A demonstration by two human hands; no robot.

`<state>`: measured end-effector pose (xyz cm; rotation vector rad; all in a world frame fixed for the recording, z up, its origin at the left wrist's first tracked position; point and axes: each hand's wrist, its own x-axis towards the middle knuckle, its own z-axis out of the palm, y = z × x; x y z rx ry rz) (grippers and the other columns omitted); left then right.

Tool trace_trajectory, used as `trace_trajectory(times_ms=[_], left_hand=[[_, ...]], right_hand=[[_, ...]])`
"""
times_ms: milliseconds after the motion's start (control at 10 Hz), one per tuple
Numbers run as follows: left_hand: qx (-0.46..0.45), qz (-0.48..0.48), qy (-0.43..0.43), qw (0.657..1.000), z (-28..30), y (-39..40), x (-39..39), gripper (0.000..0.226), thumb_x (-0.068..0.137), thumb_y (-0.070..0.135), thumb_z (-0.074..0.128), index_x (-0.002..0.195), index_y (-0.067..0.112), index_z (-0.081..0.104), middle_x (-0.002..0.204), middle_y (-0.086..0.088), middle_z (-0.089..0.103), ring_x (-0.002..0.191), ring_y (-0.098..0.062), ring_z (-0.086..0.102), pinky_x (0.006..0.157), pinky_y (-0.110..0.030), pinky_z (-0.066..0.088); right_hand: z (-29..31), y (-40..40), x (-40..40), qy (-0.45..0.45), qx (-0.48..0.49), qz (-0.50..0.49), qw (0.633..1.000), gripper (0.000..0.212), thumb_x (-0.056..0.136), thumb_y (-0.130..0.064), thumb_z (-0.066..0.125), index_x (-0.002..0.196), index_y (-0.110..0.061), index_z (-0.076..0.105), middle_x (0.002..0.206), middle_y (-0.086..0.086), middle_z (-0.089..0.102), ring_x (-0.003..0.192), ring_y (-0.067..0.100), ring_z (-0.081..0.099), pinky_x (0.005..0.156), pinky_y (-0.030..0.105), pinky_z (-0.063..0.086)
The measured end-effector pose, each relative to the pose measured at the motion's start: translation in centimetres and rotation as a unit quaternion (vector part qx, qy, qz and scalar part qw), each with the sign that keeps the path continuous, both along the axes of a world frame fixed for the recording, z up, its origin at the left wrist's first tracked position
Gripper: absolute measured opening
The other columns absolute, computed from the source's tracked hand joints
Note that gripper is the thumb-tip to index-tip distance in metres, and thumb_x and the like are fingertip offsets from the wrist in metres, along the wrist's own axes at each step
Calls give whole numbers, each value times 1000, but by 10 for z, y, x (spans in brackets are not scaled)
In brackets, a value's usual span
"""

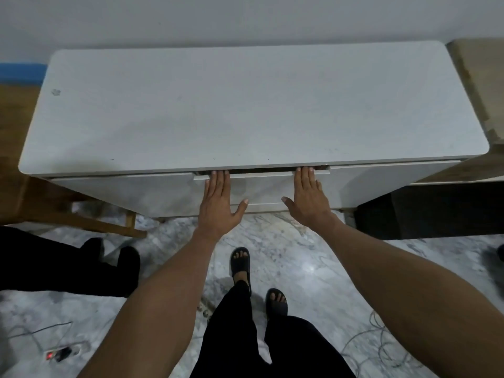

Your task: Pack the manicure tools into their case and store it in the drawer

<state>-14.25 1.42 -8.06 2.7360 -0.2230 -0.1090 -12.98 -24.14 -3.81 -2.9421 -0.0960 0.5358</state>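
Observation:
A white cabinet (245, 105) stands against the wall, its top bare. Its middle drawer (261, 190) has a white front with a long handle strip along the upper edge; only a thin dark gap shows above it. My left hand (221, 203) lies flat against the drawer front, fingers spread, fingertips at the handle strip. My right hand (309, 197) lies flat the same way further right. Neither hand holds anything. The manicure case and tools are not visible.
A wooden stool or frame (109, 222) stands at the cabinet's left. A dark low unit (436, 211) sits on the right. Another person's dark-clothed legs (68, 266) are at left. A power strip (61, 354) and cables (387, 347) lie on the marble floor.

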Motion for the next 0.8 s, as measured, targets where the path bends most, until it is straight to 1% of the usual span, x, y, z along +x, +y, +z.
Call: trace_trajectory(times_ms=[100,200,300,400,500,600,700,800], left_hand=[[2,3,-11,1000,-9,-1,-1,95,100,65,36,166,0,13,174,-20,11,163,-31,-1,134,-43,-1],[7,9,-15,1000,-13,-3,0,95,102,63,37,166,-1,11,174,-21,10,162,-29,-6,132,-37,-10],[9,13,-21,1000,-16,-6,0,95,102,63,38,166,-1,9,175,-21,9,162,-31,-8,133,-43,-5],[12,23,0,1000,-14,-11,0,96,102,65,33,166,-1,6,175,-21,4,163,-32,-9,134,-46,-2],[12,32,14,999,-13,-15,1,98,101,68,30,166,-1,4,175,-22,2,162,-32,-11,133,-45,-4],[7,36,43,998,-6,-17,-1,104,97,73,28,166,-1,3,175,-21,0,163,-32,-12,133,-44,-5],[-1,37,69,997,4,-17,1,112,90,80,22,166,1,-1,175,-18,-5,163,-30,-14,132,-41,-10],[-8,45,66,997,14,-9,-6,115,88,83,20,166,3,-3,175,-16,-10,163,-28,-15,130,-37,-13]], right_hand=[[-5,9,2,-6,2,-21,1000,88,99,-49,41,153,1,-8,163,20,-9,151,34,-10,123,47,8],[-11,18,1,-15,-1,-45,999,87,100,-47,40,153,2,-9,162,22,-10,150,36,-11,123,48,6],[-15,25,1,-29,-17,-59,998,85,101,-45,39,152,4,-8,161,25,-9,150,38,-10,123,49,9],[-15,30,2,-23,-19,-75,997,85,101,-45,38,152,5,-8,161,26,-8,150,39,-9,123,49,10],[-13,32,5,-15,-9,-82,996,85,101,-44,38,152,4,-8,161,25,-9,150,38,-10,123,49,9],[-10,28,4,3,0,-80,997,84,101,-45,37,152,2,-10,162,22,-11,150,36,-12,123,48,6],[-1,23,7,15,36,-64,997,83,101,-47,36,153,-1,-10,162,19,-13,151,33,-13,123,48,5],[7,3,-5,15,57,-31,998,82,102,-49,34,154,-3,-9,163,15,-13,151,29,-11,122,47,8]])
